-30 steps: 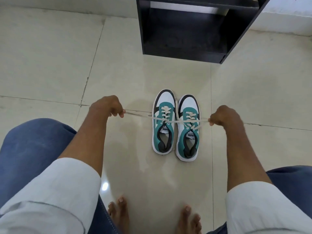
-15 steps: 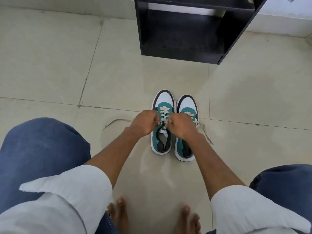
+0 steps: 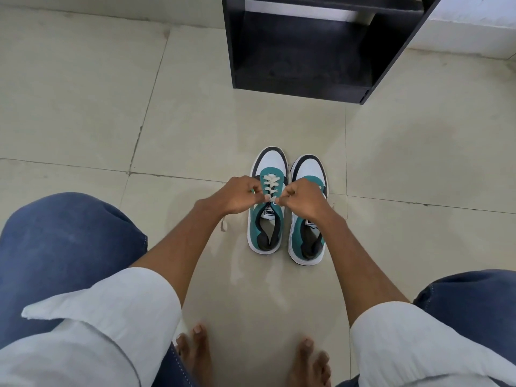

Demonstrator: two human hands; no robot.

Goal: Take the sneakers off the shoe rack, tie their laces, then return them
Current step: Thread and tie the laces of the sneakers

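Note:
Two teal, white and black sneakers stand side by side on the tiled floor, toes pointing away from me. Over the left sneaker, my left hand and my right hand are both pinched on its cream laces near the top eyelets. My right hand covers most of the lacing of the right sneaker. A loose lace end trails on the floor below my left wrist. The black shoe rack stands beyond the sneakers with its lower shelf bare.
My knees in blue jeans frame the view at left and right, with my bare feet at the bottom. A white wall base runs behind the rack.
A second ago my hands were spread wide, pulling the laces taut to either side. They have come together over the left sneaker, and the slack lace now lies close to the shoe.

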